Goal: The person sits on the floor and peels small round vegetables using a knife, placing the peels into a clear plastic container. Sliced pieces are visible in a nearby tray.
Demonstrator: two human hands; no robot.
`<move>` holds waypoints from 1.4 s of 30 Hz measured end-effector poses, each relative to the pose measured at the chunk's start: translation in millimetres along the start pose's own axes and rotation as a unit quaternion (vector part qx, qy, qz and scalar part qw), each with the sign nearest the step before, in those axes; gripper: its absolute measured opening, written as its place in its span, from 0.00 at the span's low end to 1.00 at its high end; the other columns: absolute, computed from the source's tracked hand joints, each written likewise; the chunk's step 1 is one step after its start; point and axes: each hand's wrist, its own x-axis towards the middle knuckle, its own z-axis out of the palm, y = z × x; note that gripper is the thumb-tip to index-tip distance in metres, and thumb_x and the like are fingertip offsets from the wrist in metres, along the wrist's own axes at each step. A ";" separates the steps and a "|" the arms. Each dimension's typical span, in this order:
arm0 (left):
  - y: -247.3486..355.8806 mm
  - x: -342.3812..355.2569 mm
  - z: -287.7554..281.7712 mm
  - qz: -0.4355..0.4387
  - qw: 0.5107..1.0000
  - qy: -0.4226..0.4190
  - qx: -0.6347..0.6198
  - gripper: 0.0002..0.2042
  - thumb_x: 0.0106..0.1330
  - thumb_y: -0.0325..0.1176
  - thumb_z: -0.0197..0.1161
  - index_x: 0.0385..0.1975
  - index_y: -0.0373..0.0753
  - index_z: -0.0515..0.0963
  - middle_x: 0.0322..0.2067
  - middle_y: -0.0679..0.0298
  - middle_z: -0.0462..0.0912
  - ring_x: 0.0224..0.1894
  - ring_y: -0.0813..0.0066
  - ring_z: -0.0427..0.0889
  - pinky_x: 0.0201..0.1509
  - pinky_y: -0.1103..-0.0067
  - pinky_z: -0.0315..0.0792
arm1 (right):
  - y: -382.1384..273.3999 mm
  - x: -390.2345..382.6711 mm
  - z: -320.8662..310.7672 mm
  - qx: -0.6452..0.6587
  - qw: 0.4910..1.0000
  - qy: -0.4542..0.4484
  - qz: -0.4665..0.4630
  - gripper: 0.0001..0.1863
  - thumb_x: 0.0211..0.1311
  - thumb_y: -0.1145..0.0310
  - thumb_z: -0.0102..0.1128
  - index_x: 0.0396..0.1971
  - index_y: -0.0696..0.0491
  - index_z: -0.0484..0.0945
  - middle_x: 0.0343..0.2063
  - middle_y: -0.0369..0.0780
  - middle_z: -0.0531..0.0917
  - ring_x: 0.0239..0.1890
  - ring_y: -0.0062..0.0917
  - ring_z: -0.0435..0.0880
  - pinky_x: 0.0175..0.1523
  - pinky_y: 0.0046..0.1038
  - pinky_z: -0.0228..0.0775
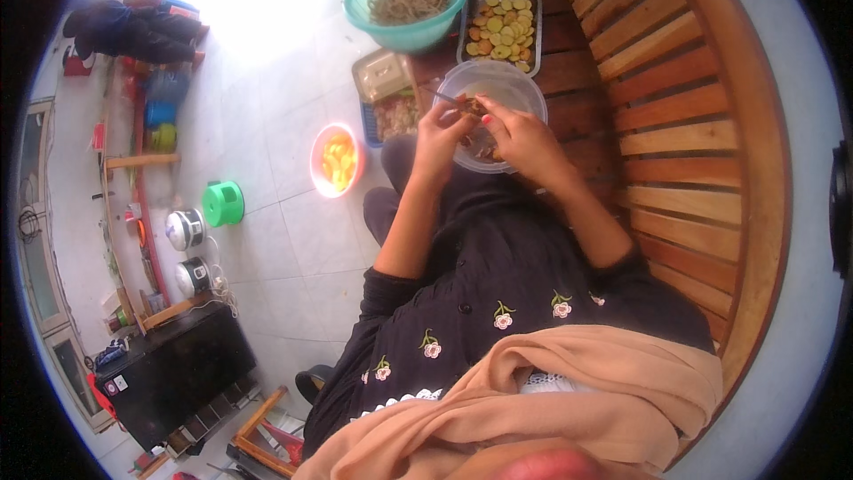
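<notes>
**Hands at work over a clear bowl**

Hands meet over a clear bowl [491, 98] that sits on a slatted wooden bench [675, 107], at the person's knees. The left hand [442, 132] has its fingers curled in close, pinching a small brown piece of food [469, 107] at the bowl's near rim; a thin knife [444, 96] shows just above those fingers, though which hand holds it I cannot tell. The right hand [520, 135] lies touching the left, its fingers bent down into the bowl over more dark food; whether it grips anything is hidden.

Beyond the bowl, further along the bench, a steel tray [502, 28] holds yellow and orange slices, and just beside it a teal bowl [406, 2] holds brown strands. A lidded container [384, 76] stands near the bench edge, left of the clear bowl, with a blue crate [391, 117] of chopped food just beneath it. An orange bowl [336, 160] with yellow pieces rests on the tiled floor [293, 240], well apart from the hands. Further left are a green pot [223, 203] and two rice cookers [188, 253] near a dark cabinet [173, 373].
</notes>
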 end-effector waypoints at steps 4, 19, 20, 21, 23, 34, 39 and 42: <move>6.2 -8.7 3.8 -0.018 1.000 0.009 -0.002 0.23 0.63 0.29 0.67 0.58 0.30 0.71 0.44 0.57 0.81 0.40 0.75 0.80 0.40 0.79 0.75 | 2.1 -1.6 6.0 -0.053 0.996 0.028 0.062 0.20 0.71 0.58 0.47 0.55 0.52 0.76 0.42 0.54 0.82 0.47 0.50 0.80 0.50 0.44 0.72; 13.9 -9.8 16.1 0.012 0.999 0.031 0.032 0.15 0.58 0.28 0.72 0.42 0.31 0.79 0.31 0.61 0.83 0.29 0.81 0.77 0.33 0.85 0.69 | 17.4 1.3 -3.3 0.264 0.961 -0.058 0.064 0.21 0.72 0.58 0.48 0.59 0.53 0.72 0.48 0.45 0.83 0.41 0.34 0.84 0.39 0.31 0.78; 14.4 -9.7 14.9 0.016 0.998 0.033 0.042 0.13 0.57 0.28 0.72 0.40 0.31 0.79 0.30 0.61 0.83 0.29 0.81 0.77 0.32 0.85 0.69 | 16.9 1.6 -3.6 0.254 0.961 -0.065 0.093 0.22 0.72 0.58 0.48 0.59 0.53 0.72 0.47 0.47 0.83 0.41 0.37 0.85 0.40 0.33 0.78; 14.8 -9.3 12.8 0.022 0.997 0.028 0.064 0.13 0.58 0.28 0.71 0.40 0.30 0.78 0.31 0.60 0.83 0.30 0.79 0.79 0.34 0.83 0.71 | 16.2 1.1 -4.3 0.196 0.978 -0.061 0.047 0.22 0.72 0.58 0.48 0.59 0.53 0.72 0.47 0.49 0.83 0.43 0.40 0.84 0.43 0.35 0.77; 15.2 -8.5 9.2 0.034 0.994 0.016 0.107 0.14 0.59 0.27 0.70 0.42 0.29 0.77 0.32 0.58 0.84 0.33 0.75 0.82 0.38 0.80 0.75 | 14.3 -0.2 -7.0 0.067 0.996 -0.059 0.023 0.22 0.72 0.58 0.48 0.59 0.54 0.72 0.46 0.53 0.82 0.45 0.46 0.83 0.47 0.39 0.75; 22.7 -14.5 8.8 0.017 0.999 0.007 0.050 0.16 0.63 0.30 0.66 0.46 0.30 0.75 0.39 0.56 0.83 0.34 0.73 0.82 0.39 0.80 0.76 | 31.0 8.0 -4.2 0.177 0.980 -0.012 0.088 0.23 0.73 0.57 0.46 0.56 0.58 0.73 0.48 0.54 0.81 0.54 0.44 0.80 0.57 0.38 0.69; 16.4 -8.9 7.8 -0.001 1.000 0.005 -0.016 0.16 0.62 0.32 0.68 0.47 0.32 0.77 0.34 0.60 0.83 0.32 0.79 0.79 0.35 0.82 0.73 | 5.7 -4.4 1.9 0.099 0.995 0.023 -0.004 0.20 0.73 0.59 0.45 0.54 0.56 0.74 0.46 0.55 0.81 0.51 0.48 0.80 0.55 0.42 0.70; 13.0 -6.2 5.2 0.011 1.000 -0.010 -0.009 0.16 0.62 0.33 0.69 0.47 0.32 0.77 0.35 0.61 0.83 0.32 0.79 0.79 0.36 0.82 0.72 | -2.1 -7.7 2.1 0.054 0.998 0.029 -0.014 0.18 0.73 0.60 0.44 0.52 0.54 0.75 0.45 0.56 0.81 0.48 0.51 0.80 0.51 0.46 0.71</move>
